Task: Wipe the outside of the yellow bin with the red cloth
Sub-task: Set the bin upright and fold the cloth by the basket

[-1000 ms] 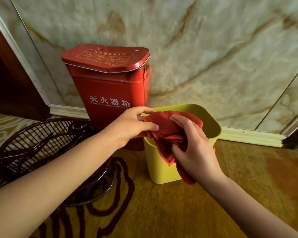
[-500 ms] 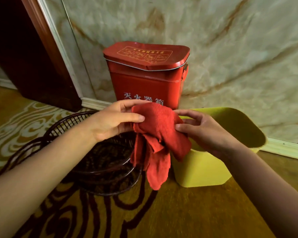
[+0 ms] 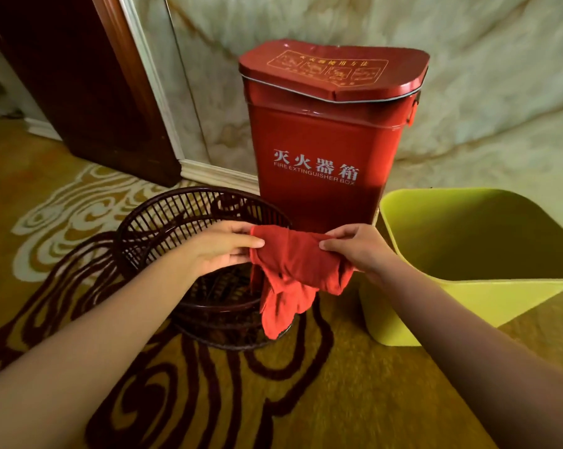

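1. Hands: two, left (image 3: pixel 221 251) and right (image 3: pixel 357 251).
2. Red cloth (image 3: pixel 293 270): one.
3. Yellow bin (image 3: pixel 468 296): one.
4. Red fire extinguisher box (image 3: pixel 322 140): one.
5. Dark wicker basket (image 3: pixel 189 218): one.

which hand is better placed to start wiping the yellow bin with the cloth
Probably the right hand. It already pinches the red cloth and sits right beside the yellow bin, while the left hand holds the far end, over the dark wire basket.

i hold the red cloth (image 3: pixel 293 264) stretched between my left hand (image 3: pixel 220 251) and right hand (image 3: pixel 357 251), its loose end hanging over the dark wire basket (image 3: pixel 163 222). the yellow bin (image 3: pixel 468 293) stands just right of my right hand, beside the red fire extinguisher box (image 3: pixel 322 150).
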### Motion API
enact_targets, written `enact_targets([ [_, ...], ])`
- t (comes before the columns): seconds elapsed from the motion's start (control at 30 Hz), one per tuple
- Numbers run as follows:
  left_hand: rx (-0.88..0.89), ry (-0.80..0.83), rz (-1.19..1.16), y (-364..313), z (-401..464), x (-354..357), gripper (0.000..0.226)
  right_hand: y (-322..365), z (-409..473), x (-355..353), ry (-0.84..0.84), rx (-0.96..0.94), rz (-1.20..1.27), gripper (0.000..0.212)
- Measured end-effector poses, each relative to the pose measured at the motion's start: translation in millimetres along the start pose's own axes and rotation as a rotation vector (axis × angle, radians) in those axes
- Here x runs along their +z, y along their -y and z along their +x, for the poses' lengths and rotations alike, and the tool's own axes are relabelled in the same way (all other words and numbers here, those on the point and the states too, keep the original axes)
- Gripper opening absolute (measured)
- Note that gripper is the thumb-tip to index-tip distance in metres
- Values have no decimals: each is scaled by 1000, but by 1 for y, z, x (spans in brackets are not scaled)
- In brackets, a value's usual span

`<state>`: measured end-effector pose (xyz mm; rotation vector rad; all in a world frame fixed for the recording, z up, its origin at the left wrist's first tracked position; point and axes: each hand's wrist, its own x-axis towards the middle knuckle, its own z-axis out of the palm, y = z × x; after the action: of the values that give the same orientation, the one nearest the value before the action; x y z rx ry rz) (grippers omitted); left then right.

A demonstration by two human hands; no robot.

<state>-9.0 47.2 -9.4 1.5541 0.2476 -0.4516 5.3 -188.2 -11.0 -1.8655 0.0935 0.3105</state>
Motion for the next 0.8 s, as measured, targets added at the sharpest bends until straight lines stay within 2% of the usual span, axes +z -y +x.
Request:
enact_targets([
  [0.3,-103,-129,-17,28,33,-2,16,-39,42,33,-152,16,-40,10],
  [0.53,-154,-98,-2,44,44,6,13,-63,43,31,-143,-2,15,16],
  [0.8,-173,-107,-10,52,44,8,12,-71,39,33,-148,-1,91,5],
])
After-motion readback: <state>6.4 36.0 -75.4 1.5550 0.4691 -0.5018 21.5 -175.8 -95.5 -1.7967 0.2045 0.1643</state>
